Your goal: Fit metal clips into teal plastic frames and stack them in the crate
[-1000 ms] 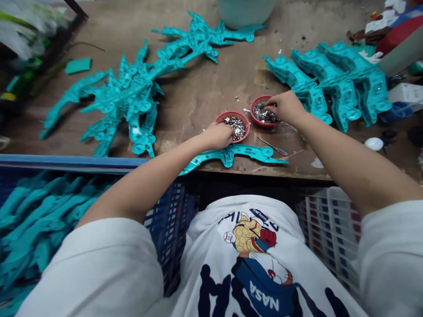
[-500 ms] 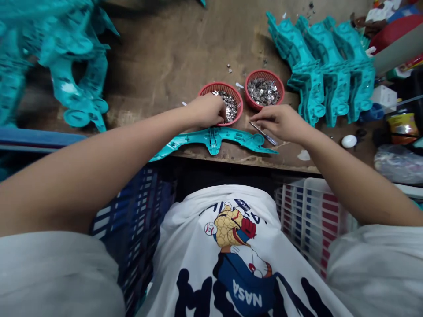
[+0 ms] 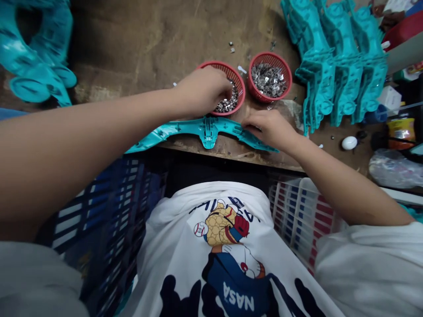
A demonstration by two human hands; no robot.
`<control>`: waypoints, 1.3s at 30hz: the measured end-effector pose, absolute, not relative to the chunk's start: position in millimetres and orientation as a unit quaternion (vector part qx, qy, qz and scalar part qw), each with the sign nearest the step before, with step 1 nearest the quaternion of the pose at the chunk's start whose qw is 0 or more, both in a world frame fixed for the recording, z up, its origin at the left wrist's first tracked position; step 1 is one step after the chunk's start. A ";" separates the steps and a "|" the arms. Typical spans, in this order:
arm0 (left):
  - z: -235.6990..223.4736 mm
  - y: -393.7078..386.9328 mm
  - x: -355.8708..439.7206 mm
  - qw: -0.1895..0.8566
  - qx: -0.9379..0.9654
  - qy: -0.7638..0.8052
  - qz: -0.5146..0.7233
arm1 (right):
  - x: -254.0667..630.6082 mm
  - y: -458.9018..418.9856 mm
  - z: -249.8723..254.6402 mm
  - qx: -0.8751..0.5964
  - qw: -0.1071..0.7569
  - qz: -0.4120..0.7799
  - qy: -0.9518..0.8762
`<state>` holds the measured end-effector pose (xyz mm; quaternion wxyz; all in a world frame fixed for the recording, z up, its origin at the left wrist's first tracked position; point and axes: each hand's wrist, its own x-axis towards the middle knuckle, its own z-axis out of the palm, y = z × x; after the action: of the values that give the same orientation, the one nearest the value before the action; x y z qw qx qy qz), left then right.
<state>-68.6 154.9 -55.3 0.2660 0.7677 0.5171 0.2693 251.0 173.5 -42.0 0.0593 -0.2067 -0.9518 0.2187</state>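
Note:
My left hand reaches over the left red basket, its fingers curled down among small shiny metal clips. Whether a clip is between those fingertips is hidden. At the table's front edge lies a long teal plastic part, bent like a wide bracket, with a ribbed tab in its middle. My right hand is closed at the right arm of this part, thumb and fingers pinched together just over it. What they grip is too small or covered to make out.
A second red basket of metal clips stands right of the first. Teal parts lie in a row at the right, and more teal parts are piled left. A white egg-shaped object and a jar sit far right. Plastic crates flank my lap.
My right hand has moved onto the right arm of the teal part; the small screwdriver beneath it is out of sight now. My left hand stays at the left basket. The view has shifted.

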 end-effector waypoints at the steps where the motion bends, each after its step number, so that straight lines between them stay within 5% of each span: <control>1: -48.0 153.5 -65.5 0.256 0.777 0.512 0.262 | 251.5 173.6 -43.0 -0.194 0.058 0.215 -0.955; 10: 0.0 130.4 -45.3 0.175 0.818 0.519 0.174 | 254.3 173.0 -43.4 -0.158 0.058 0.200 -0.965; 29: 10.7 125.6 -33.0 0.198 0.795 0.554 0.151 | 253.9 168.5 -39.7 -0.137 0.039 0.151 -0.978; 35: -3.4 130.0 -39.8 0.206 0.780 0.548 0.223 | 255.4 167.1 -39.8 -0.151 0.023 0.166 -0.974; 39: -11.9 133.6 -39.4 0.321 0.718 0.525 0.324 | 254.8 168.4 -23.3 -0.222 0.070 0.191 -0.953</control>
<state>-39.4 133.6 -11.9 0.3215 0.7182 0.5253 0.3238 254.8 168.4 -23.3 0.0701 -0.2223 -0.9535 0.1912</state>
